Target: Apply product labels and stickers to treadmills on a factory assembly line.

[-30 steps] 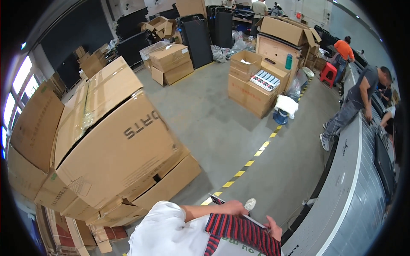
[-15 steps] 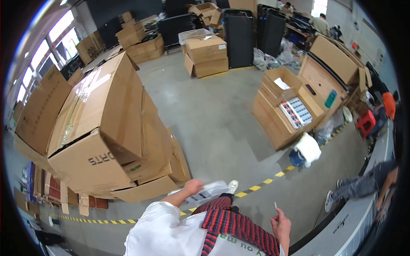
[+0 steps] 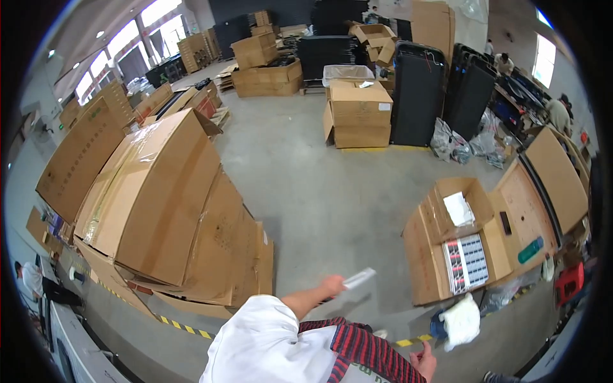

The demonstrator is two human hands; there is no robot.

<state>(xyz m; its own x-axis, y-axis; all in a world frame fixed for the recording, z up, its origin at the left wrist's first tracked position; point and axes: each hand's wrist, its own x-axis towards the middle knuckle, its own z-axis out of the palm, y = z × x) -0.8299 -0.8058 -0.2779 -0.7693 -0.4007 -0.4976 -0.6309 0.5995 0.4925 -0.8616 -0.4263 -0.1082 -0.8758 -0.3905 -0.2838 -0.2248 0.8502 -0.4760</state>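
Observation:
My left hand reaches forward over the floor, closed on a thin white sheet-like item that points to the right. Motion blur hides what exactly it is. My right hand is low at the right, beside the striped red and dark cloth over my white shirt. Its fingers are curled, and anything between them cannot be made out. Ahead to the right, a large carton bears a stack of printed sheets or booklets and a smaller open box with white paper inside.
Big stacked cartons stand at my left. A dark phone-like object and a green bottle lie on the right-hand board. A white cloth covers a blue stool-like thing. Yellow-black floor tape runs nearby. People are farther off.
My view has turned left and lifted. My left hand has swung forward and right with the white item. The small pale stick earlier in my right fingers no longer shows clearly.

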